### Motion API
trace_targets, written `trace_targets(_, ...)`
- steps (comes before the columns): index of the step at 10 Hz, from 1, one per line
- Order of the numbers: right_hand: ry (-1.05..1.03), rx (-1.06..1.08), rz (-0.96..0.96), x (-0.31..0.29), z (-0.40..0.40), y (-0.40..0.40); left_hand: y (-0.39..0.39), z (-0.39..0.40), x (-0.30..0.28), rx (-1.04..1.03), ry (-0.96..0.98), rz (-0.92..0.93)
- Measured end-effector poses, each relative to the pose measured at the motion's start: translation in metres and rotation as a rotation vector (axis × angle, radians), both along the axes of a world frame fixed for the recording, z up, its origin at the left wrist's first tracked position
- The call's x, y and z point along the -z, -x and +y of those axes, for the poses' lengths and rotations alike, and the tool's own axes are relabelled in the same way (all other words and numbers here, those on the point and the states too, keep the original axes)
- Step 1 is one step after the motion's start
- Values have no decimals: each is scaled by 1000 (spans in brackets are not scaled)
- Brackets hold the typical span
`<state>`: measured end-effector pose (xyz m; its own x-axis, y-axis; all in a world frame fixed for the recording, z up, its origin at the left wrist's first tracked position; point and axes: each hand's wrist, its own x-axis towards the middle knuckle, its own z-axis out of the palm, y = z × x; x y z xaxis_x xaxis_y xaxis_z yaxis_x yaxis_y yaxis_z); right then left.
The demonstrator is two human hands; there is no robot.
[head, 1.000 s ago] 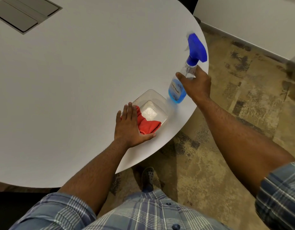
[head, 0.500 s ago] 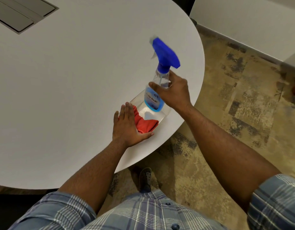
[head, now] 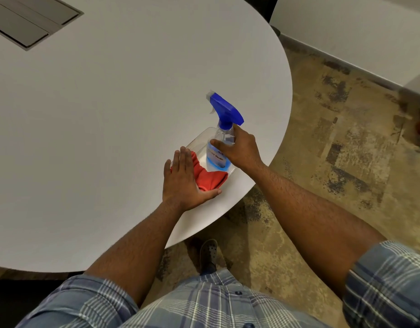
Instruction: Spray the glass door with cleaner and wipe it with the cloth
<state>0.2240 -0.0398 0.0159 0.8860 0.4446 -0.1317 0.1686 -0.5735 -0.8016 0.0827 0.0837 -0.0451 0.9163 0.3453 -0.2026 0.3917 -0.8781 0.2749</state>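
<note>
A clear spray bottle (head: 218,152) with a blue trigger head and blue liquid stands upright inside a clear plastic tub (head: 196,143) near the table's right edge. My right hand (head: 239,150) is wrapped around the bottle's upper body. A red cloth (head: 210,177) lies in the near end of the tub. My left hand (head: 184,179) rests flat, fingers together, on the cloth and the tub's left side. No glass door is in view.
The tub sits on a large round white table (head: 109,138) with a grey hatch panel (head: 29,18) at the far left. Mottled floor (head: 334,150) lies to the right, with a white wall base behind. My shoe (head: 207,254) shows below the table edge.
My right hand carried the spray bottle leftward from the table's edge and lowered it into the tub. My left hand stayed on the cloth.
</note>
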Motion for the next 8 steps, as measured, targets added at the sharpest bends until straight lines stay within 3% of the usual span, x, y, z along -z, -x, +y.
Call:
trace_targets(4,181,-147,-39,12,-54,20,3,-3,-5,16,29,-55)
trace_targets(6,285,-34,-112,14,-121,51,10,-49,-20,65,-2,-282)
trace_targets(8,395,168,-240,6,-206,85,-1,-134,-49,339,35,-336)
